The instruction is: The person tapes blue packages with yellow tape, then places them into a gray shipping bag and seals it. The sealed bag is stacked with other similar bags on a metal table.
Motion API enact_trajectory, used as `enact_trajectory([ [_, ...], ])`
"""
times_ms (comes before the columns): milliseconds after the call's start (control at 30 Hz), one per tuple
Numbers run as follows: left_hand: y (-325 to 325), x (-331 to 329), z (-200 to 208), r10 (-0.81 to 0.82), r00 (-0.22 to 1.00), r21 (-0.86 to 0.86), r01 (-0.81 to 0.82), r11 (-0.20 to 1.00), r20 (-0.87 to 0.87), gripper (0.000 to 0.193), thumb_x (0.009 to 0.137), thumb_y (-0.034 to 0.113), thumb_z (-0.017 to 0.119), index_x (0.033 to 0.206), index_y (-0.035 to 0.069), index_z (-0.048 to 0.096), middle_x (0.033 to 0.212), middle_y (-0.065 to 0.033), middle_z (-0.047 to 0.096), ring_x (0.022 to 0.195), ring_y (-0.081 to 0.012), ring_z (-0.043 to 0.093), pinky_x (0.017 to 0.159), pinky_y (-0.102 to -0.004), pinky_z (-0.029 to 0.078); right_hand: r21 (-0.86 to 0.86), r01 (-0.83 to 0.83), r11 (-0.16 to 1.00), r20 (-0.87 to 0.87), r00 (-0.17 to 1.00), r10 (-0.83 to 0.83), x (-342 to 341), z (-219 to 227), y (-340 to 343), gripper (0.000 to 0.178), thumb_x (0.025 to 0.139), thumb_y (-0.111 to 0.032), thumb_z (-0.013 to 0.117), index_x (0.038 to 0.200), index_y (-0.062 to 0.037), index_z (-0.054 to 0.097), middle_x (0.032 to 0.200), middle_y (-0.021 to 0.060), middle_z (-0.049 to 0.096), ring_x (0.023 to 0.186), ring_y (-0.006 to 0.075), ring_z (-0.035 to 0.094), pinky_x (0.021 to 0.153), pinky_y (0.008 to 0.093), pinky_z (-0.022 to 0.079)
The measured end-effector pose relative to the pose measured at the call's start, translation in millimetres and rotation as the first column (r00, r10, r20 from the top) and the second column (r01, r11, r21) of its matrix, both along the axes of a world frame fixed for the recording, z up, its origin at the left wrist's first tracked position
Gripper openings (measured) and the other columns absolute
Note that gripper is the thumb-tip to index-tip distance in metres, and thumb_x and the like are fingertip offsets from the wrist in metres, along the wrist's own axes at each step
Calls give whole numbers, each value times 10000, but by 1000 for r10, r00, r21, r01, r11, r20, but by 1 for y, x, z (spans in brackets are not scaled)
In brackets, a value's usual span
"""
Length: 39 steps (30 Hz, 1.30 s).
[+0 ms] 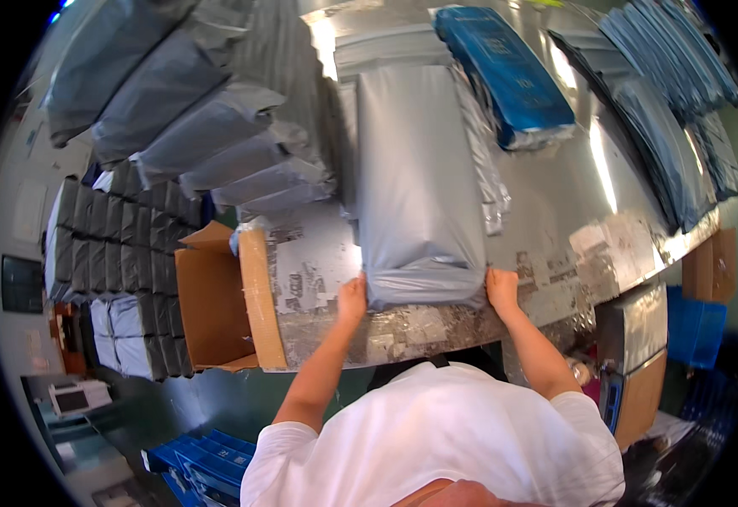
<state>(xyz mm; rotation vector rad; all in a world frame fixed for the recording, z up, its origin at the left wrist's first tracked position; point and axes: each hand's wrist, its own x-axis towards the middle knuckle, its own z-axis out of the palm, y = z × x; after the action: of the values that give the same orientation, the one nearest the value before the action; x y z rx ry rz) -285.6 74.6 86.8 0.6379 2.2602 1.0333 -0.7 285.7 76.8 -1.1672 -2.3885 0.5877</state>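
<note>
A long grey plastic-wrapped package lies lengthwise in front of me on the metal table. Its near end is folded and creased. At that end's left corner, my left hand is closed on the plastic. My right hand is closed on the right corner in the same way. Other grey plastic wrapping shows along the package's right side and beyond its far end. To the right of the far end lies a blue plastic-wrapped pack.
Stacked grey packages crowd the table's left side. An open cardboard box stands by the left edge, with more wrapped packages behind it. Flat grey bags lie at the far right. Boxes stand below the right edge.
</note>
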Motion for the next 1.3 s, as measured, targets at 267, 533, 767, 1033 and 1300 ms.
enact_trajectory([
  [267, -1, 7, 4, -59, 991, 23, 62, 998, -122, 331, 892, 339, 454, 845, 41, 592, 766, -209, 595, 756, -388, 571, 679, -445, 447, -129, 102, 986, 343, 938, -52, -21, 30, -2, 144, 760, -82, 513, 851, -17, 605, 847, 226, 614, 774, 367, 606, 657, 437, 479],
  [533, 60, 0, 24, -143, 888, 546, -135, 827, 437, 640, 923, 389, 419, 1398, 14, 209, 1433, -149, 245, 1328, -243, 217, 1077, -319, 172, -828, -296, 476, -522, 717, -462, -41, -22, 34, 606, 923, -486, 358, 1365, -77, 286, 1345, 100, 386, 1218, 251, 383, 1013, 372, 315],
  [767, 77, -7, 13, -215, 719, 474, -178, 862, 661, 864, 834, 478, 515, 1425, 24, 77, 1459, -196, 151, 1353, -273, 160, 1093, -330, 140, -880, -473, 46, -401, 686, -607, -64, 56, 29, 767, 826, -623, 445, 1334, -54, 368, 1279, 137, 470, 1135, 292, 492, 946, 417, 422],
  [1033, 92, 51, 314, -661, 620, -201, 647, 735, -423, 773, 798, 324, 524, 1404, 18, 155, 1398, -299, 199, 1266, -478, 235, 956, -548, 318, -752, -651, 104, -508, 472, -720, -51, 159, -21, 630, 855, -504, 401, 1294, -53, 429, 1217, 165, 519, 1063, 305, 549, 910, 410, 451],
  [1300, 59, 53, 434, -430, 215, -74, 824, 561, -877, 915, 653, 462, 666, 1364, 33, 284, 1357, -264, 300, 1197, -483, 325, 820, -536, 378, -535, -796, 284, -769, 319, -554, -99, 239, -26, 601, 867, -478, 407, 1283, -46, 439, 1211, 157, 526, 1055, 291, 554, 912, 396, 448],
])
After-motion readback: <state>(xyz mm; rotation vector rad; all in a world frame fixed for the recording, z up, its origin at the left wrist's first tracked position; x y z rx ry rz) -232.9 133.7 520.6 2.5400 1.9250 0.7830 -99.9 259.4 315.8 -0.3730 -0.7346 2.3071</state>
